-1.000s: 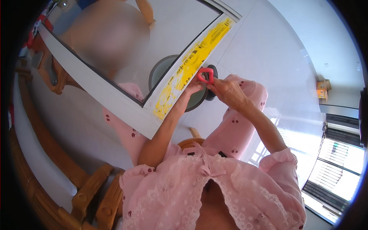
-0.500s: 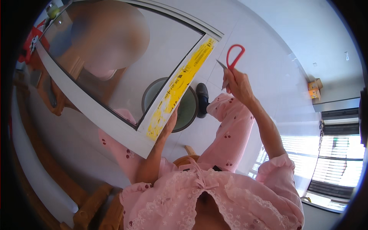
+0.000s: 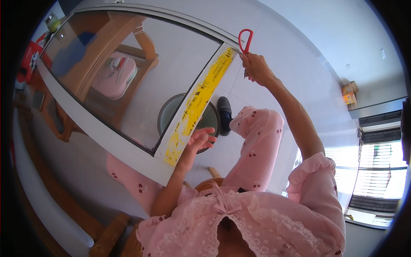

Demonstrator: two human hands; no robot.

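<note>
My right hand (image 3: 259, 70) grips scissors (image 3: 245, 50) with a red handle loop pointing up. Their metal tip lies at or just above the far right corner of a white-framed glass panel (image 3: 102, 127); I cannot tell whether it touches. Along the panel's right rail runs a torn yellow label strip (image 3: 199, 105) with dark print, its near end worn down to white patches. My left hand (image 3: 198, 143) is open beside this rail's near half, palm up and fingers apart, holding nothing. The panel slants across my left leg.
A round grey-green bin (image 3: 210, 120) stands on the tiled floor, partly beneath the panel. Beside it is a black shoe (image 3: 224, 113). Wooden furniture and a pink padded item (image 3: 117, 81) show through the glass. Cardboard boxes (image 3: 349, 92) sit by the right wall.
My right hand has moved up and left with the scissors to the panel's far corner. My left hand has come out from under the rail and opened.
</note>
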